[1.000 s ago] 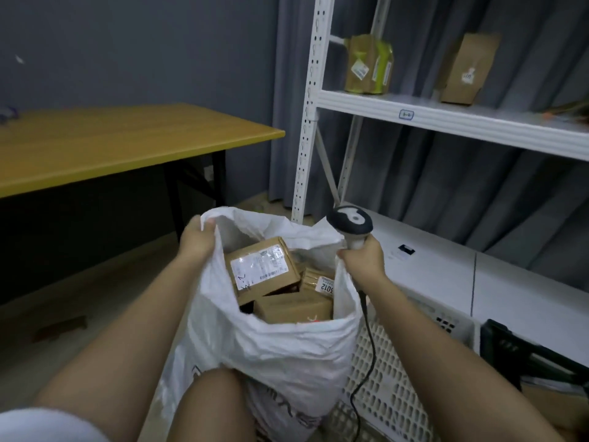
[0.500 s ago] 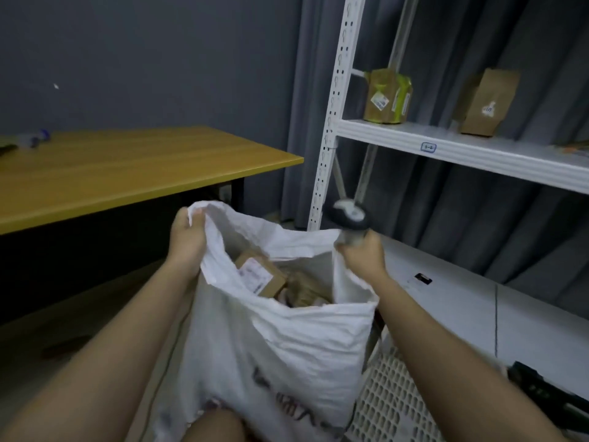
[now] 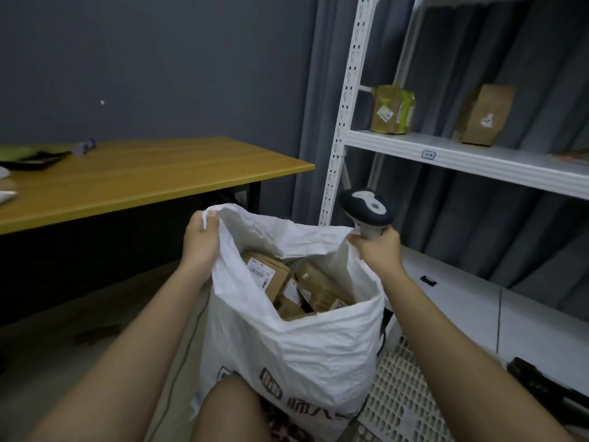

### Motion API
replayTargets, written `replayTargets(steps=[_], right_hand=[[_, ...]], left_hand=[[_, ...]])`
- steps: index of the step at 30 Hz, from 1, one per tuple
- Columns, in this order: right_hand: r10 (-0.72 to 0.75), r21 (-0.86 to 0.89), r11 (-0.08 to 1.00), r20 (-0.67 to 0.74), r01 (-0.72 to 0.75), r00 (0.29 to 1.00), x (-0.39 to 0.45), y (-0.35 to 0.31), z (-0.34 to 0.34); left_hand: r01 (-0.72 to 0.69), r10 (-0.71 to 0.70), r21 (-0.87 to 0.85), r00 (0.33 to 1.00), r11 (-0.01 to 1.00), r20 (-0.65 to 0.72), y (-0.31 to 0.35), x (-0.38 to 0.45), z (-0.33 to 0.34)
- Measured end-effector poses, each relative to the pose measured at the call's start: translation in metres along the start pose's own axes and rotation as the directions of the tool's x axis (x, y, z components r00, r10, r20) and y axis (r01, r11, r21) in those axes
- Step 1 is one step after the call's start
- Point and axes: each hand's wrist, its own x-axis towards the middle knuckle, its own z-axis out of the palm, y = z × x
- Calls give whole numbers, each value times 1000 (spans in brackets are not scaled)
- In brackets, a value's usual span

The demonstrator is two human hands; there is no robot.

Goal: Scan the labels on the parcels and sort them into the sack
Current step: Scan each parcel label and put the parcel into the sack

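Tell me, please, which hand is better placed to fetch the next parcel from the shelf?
Left, probably. The left hand grips only the sack rim, while the right hand also holds the scanner.

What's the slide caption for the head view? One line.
Both hands, left and right, hold open the white sack of parcels; right also grips scanner.

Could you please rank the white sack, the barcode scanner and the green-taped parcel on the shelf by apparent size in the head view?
1. white sack, by far
2-3. barcode scanner and green-taped parcel: similar; the scanner is nearer, so unranked.
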Motion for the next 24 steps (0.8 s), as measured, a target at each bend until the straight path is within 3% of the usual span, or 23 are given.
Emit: replayTargets(steps=[10, 12, 14, 17, 19, 21, 24], right_hand=[[-63, -17, 998, -71, 62, 995, -24, -14, -31], [-26, -65, 998, -14, 25, 1000, -25, -2, -37], [35, -129, 991, 44, -29, 998, -24, 12, -41], [102, -207, 974, 57, -88, 993, -23, 32, -44], [121, -207, 973, 62, -106, 991, -26, 39, -41], [132, -179, 977, 75, -117, 988, -26, 44, -37], [119, -147, 984, 114, -102, 986, -21, 44, -33]], left_hand=[[-77, 77, 7, 993, 997, -89, 8, -35, -40], [-61, 72, 81, 988, 995, -139, -3, -37, -51], [-4, 40, 262, 990, 965, -132, -15, -36, -57], [57, -33, 592, 998, 804, -52, -17, -34, -49], [20, 5, 739, 999, 674, -31, -12, -32, -35], [-128, 117, 860, 990, 493, 81, -3, -27, -14], [-373, 229, 914, 914, 157, 334, 10, -14, 29]])
